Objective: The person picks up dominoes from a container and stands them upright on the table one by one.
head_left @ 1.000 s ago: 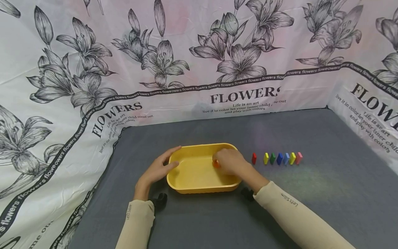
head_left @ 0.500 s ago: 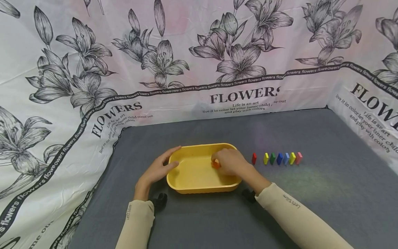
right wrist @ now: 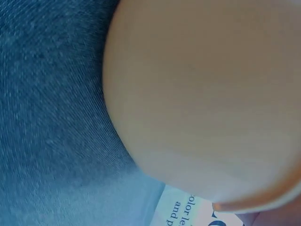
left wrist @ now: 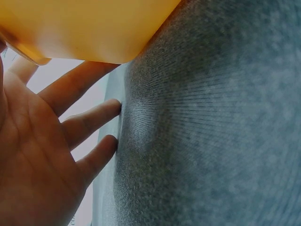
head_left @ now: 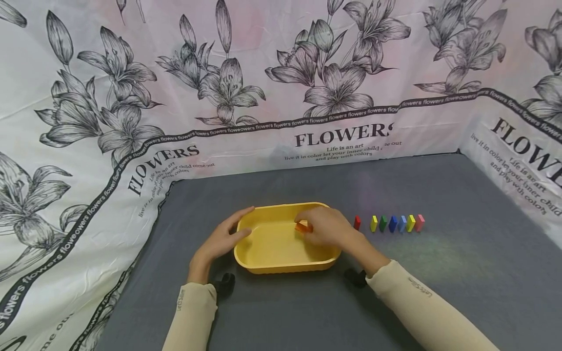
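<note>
A yellow rectangular tub (head_left: 281,267) lies on the grey cloth. At its left end is my left hand (head_left: 223,239), thumb over the rim and fingers straight along the outside. In the left wrist view the spread fingers (left wrist: 96,153) show beneath the tub's wall (left wrist: 94,33), two tips down on the cloth. My right hand (head_left: 327,225) reaches over the tub's right side and pinches a small orange block (head_left: 303,227) inside it. The hand hides part of that block. The tub's outer wall (right wrist: 202,94) fills most of the right wrist view.
A row of small upright blocks stands to the right of the tub, including a red block (head_left: 357,223), a green block (head_left: 383,224) and a pink block (head_left: 420,223). A white flower-printed curtain (head_left: 246,97) borders the cloth surface at the back and sides.
My right hand has shifted slightly left and up inside the tub, and more of the orange block shows. The left hand, the tub and the row of blocks keep their places.
</note>
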Available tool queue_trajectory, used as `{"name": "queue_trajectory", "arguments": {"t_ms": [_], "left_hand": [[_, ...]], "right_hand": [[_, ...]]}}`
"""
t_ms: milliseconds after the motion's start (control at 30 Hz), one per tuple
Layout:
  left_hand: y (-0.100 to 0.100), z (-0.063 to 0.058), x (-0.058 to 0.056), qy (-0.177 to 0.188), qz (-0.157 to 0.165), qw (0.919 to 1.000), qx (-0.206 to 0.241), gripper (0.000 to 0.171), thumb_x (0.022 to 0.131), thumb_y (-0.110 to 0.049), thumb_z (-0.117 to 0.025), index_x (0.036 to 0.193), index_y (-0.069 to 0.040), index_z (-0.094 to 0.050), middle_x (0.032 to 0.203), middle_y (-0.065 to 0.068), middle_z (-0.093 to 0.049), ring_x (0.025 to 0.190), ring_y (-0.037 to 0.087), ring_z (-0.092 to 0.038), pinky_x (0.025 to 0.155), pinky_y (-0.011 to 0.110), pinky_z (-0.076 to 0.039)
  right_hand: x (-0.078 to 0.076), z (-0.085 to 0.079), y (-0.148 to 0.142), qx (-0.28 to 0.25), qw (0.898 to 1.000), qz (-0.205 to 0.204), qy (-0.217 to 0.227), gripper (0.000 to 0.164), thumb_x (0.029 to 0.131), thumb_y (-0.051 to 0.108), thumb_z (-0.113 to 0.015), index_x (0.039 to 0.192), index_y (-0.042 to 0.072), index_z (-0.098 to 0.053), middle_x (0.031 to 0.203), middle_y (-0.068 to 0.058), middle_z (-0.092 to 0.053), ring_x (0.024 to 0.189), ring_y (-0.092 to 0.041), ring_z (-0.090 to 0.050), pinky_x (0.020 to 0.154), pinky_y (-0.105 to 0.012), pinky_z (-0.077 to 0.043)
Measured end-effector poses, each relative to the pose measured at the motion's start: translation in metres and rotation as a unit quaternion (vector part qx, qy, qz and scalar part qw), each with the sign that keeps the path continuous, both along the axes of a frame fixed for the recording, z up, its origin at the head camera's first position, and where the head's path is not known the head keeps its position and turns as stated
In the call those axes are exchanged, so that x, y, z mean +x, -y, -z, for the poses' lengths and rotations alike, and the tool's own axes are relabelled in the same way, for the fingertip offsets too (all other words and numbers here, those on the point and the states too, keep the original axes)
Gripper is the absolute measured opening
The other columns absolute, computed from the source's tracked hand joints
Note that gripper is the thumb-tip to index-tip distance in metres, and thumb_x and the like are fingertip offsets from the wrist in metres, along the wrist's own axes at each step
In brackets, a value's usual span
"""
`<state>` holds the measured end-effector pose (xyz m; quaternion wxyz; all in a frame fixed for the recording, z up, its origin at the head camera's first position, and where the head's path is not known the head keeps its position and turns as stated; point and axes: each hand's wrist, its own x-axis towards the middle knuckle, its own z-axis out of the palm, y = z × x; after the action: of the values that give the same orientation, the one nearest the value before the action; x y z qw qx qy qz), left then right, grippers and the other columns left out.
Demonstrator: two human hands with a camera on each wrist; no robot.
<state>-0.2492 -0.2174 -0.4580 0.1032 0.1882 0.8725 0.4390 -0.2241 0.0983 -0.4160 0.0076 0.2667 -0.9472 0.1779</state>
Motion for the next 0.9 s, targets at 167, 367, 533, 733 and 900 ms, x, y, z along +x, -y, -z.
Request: {"name": "queue_trajectory", "arguments": {"t_ms": [167,367,533,733,900], "left_hand": [[0.001,0.001,0.001,-0.012,-0.001,0.9999,0.0,0.059,0.102,-0.025,-0.06,0.158,-0.026,-0.039,0.164,0.007,-0.037,0.144,0.035,-0.044,0.119,0.061,-0.034],[0.001,0.001,0.002,-0.011,-0.005,0.9999,0.0,0.058,0.102,-0.028,-0.061,0.156,-0.033,-0.041,0.163,0.002,-0.039,0.143,0.032,-0.045,0.119,0.059,-0.034],[0.001,0.001,0.002,-0.005,-0.008,0.9999,-0.002,0.059,0.101,-0.028,-0.062,0.156,-0.034,-0.041,0.163,0.0,-0.039,0.143,0.03,-0.045,0.12,0.058,-0.035],[-0.002,-0.004,0.004,0.001,-0.004,1.0,0.004,0.059,0.102,-0.026,-0.061,0.157,-0.029,-0.04,0.164,0.004,-0.037,0.144,0.034,-0.044,0.12,0.06,-0.033],[-0.002,-0.006,0.005,0.004,-0.007,1.0,0.002,0.059,0.102,-0.026,-0.061,0.157,-0.029,-0.04,0.164,0.005,-0.038,0.144,0.034,-0.044,0.12,0.06,-0.033]], "right_hand": [[0.002,-0.006,-0.006,-0.029,1.0,0.005,-0.01,0.032,0.086,0.018,-0.075,0.118,0.019,-0.074,0.09,0.004,-0.069,0.076,-0.013,-0.057,0.06,-0.028,-0.046],[0.003,-0.01,-0.013,-0.066,0.998,0.007,-0.008,0.037,0.085,0.017,-0.074,0.122,0.018,-0.072,0.087,0.002,-0.07,0.06,-0.011,-0.05,0.052,-0.026,-0.04],[0.003,-0.013,-0.025,-0.098,0.995,0.017,0.012,0.039,0.084,0.016,-0.073,0.124,0.014,-0.071,0.087,-0.001,-0.07,0.061,-0.011,-0.051,0.053,-0.026,-0.042],[0.002,-0.018,-0.041,-0.127,0.99,0.042,0.04,0.04,0.087,0.018,-0.073,0.126,0.015,-0.069,0.096,-0.007,-0.072,0.066,-0.014,-0.057,0.055,-0.027,-0.048],[0.003,-0.021,-0.052,-0.143,0.988,0.047,0.038,0.039,0.089,0.017,-0.073,0.127,0.014,-0.068,0.095,-0.007,-0.073,0.064,-0.014,-0.056,0.054,-0.029,-0.048]]}}
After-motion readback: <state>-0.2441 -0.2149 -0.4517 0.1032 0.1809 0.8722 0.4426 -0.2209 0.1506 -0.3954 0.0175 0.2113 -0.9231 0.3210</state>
